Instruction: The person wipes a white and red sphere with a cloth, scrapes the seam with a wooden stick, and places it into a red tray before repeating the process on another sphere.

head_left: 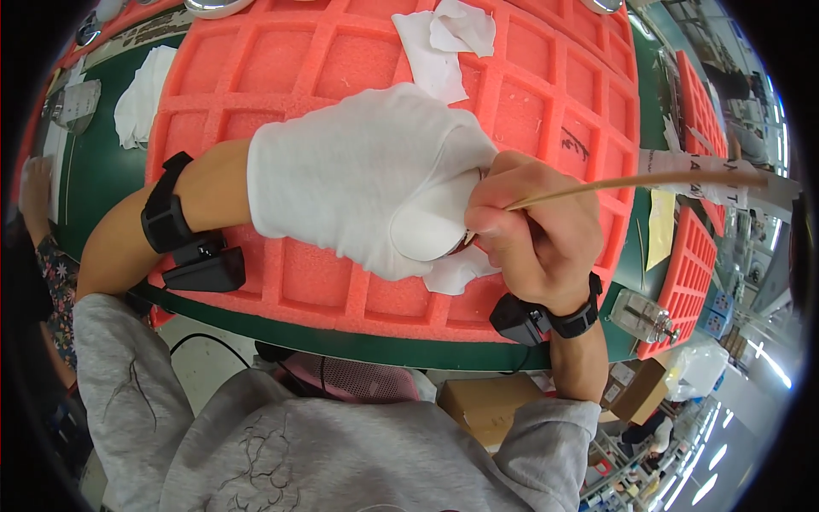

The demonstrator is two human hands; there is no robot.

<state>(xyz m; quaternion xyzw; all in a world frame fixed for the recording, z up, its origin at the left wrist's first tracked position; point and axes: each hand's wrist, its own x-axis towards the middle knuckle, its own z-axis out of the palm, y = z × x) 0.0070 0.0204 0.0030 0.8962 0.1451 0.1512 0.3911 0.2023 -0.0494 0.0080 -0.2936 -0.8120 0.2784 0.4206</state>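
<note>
My left hand [367, 183], in a white glove, is closed at the middle of the pink foam tray [316, 277]. Its fingers and thumb curl round something mostly hidden; only a small dark edge shows by the thumb. Bare, my right hand [546, 230] pinches a thin wooden stick [614, 182] between thumb and fingers. The stick's long end points out to the right, while its short end meets the thing in the glove. Crumpled white cloth [461, 271] lies under my hands, and another white cloth [435, 51] rests on the tray's far part.
A green table [341, 341] carries the tray. On the left are a white cloth [145, 98] and a clear container [77, 107]. To the right stand a glass bottle [640, 317], a yellow paper [659, 229] and more pink trays [689, 277]. Another person's hand [36, 196] shows at far left.
</note>
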